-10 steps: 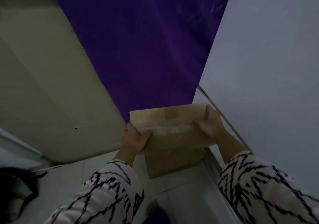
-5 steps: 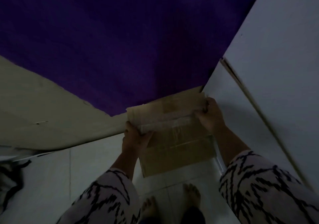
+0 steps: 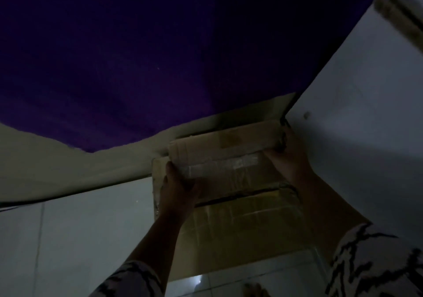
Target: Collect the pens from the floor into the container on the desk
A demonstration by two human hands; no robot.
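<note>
Both arms stretched forward: left hand point(image 3: 177, 188) gripping box point(image 3: 240, 205) edge at 9 o'clock, right hand point(image 3: 289, 159) gripping at 2. Purple cloth point(image 3: 160, 56) at 12, wall point(image 3: 354, 113) hard against 3.

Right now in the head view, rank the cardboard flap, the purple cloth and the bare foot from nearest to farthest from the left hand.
1. Cardboard flap: gripped by the left hand at its left end.
2. Purple cloth: above and beyond the hand.
3. Bare foot: bottom edge, lower right of the hand.

Cardboard box point(image 3: 229, 177) on floor point(image 3: 91, 239) (mattress point(image 3: 68, 170) behind), wall point(image 3: 366, 113) right.
</note>
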